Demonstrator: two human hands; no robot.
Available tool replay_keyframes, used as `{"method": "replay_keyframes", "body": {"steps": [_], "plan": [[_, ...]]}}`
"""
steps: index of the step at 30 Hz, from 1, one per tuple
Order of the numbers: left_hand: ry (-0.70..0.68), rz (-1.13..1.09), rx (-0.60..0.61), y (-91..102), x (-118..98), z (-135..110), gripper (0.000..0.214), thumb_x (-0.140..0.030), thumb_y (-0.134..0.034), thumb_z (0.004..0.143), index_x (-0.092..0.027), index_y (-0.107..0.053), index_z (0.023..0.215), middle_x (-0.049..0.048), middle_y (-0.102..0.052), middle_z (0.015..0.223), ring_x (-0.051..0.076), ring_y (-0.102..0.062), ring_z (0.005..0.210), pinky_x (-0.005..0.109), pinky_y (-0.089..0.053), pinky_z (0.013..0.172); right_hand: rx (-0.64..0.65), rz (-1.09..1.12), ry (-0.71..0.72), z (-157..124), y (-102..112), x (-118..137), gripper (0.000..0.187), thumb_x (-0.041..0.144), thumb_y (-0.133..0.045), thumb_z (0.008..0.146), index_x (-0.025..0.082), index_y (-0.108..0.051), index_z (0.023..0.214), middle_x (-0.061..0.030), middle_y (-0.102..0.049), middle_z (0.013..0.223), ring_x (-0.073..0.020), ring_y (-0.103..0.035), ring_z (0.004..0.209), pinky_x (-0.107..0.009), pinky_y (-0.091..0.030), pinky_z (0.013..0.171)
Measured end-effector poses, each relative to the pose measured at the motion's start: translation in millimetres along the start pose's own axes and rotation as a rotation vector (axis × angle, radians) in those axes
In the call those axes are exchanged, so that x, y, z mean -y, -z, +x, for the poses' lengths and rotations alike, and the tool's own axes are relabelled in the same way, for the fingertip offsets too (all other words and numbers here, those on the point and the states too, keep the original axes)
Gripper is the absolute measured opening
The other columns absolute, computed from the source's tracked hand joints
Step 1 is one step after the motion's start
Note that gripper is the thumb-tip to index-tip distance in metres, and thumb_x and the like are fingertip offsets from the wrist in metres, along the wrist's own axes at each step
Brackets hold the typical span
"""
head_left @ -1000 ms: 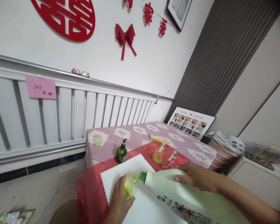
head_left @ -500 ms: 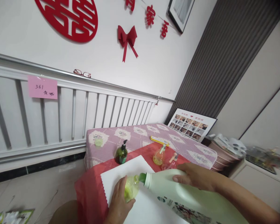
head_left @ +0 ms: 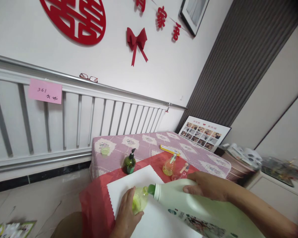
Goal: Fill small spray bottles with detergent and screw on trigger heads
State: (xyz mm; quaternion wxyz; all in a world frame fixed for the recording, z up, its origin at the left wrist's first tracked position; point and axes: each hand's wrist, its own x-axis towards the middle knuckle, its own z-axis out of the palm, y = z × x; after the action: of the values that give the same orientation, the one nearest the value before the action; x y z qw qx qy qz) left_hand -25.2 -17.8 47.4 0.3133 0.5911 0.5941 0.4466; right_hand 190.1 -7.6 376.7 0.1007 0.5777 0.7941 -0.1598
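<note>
My left hand (head_left: 129, 211) is wrapped around a small clear yellow-green bottle (head_left: 141, 200), which is tilted over the white board (head_left: 154, 215). The bottle's neck points to the upper right. In my right hand (head_left: 205, 186) is a large pale green jug (head_left: 188, 201), held by its upper side and tipped to the left. Its green spout (head_left: 151, 189) meets or nearly meets the small bottle's mouth. I cannot tell whether liquid is flowing. The jug's lower end runs out of the frame.
A dark green pump bottle (head_left: 129, 163) stands behind the board. Two clear bottles, one yellow (head_left: 169, 165) and one pink (head_left: 180, 172), stand on the red cloth (head_left: 94, 205). Farther back lie a yellow box (head_left: 169, 149) and a pale green cap-like piece (head_left: 105, 151). A white radiator (head_left: 101, 115) lines the wall.
The view has shifted very slightly. Both hands, the small bottle and the jug keep nearly the same positions.
</note>
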Motion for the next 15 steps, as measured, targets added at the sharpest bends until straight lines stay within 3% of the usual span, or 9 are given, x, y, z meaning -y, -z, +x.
{"method": "replay_keyframes", "body": {"steps": [5, 15], "plan": [[0.001, 0.012, 0.02, 3.4, -3.5, -1.1, 0.086, -0.021, -0.06, 0.065, -0.013, -0.032, 0.145, 0.0138, -0.04, 0.154, 0.024, -0.032, 0.144, 0.038, -0.026, 0.121, 0.031, 0.008, 0.012, -0.9, 1.0, 0.0, 0.047, 0.06, -0.052, 0.083, 0.019, -0.071, 0.096, -0.0134, -0.076, 0.099, -0.0329, -0.07, 0.092, -0.039, -0.054, 0.075], [0.0, 0.021, 0.032, 3.3, -1.5, -0.1, 0.084, -0.023, -0.061, 0.065, -0.018, -0.034, 0.145, 0.0109, -0.041, 0.153, 0.024, -0.033, 0.144, 0.038, -0.027, 0.121, 0.079, -0.041, 0.0, 3.1, 3.2, 0.1, 0.05, 0.058, -0.051, 0.084, 0.018, -0.07, 0.105, -0.0142, -0.076, 0.107, -0.0348, -0.069, 0.097, -0.042, -0.054, 0.08]]}}
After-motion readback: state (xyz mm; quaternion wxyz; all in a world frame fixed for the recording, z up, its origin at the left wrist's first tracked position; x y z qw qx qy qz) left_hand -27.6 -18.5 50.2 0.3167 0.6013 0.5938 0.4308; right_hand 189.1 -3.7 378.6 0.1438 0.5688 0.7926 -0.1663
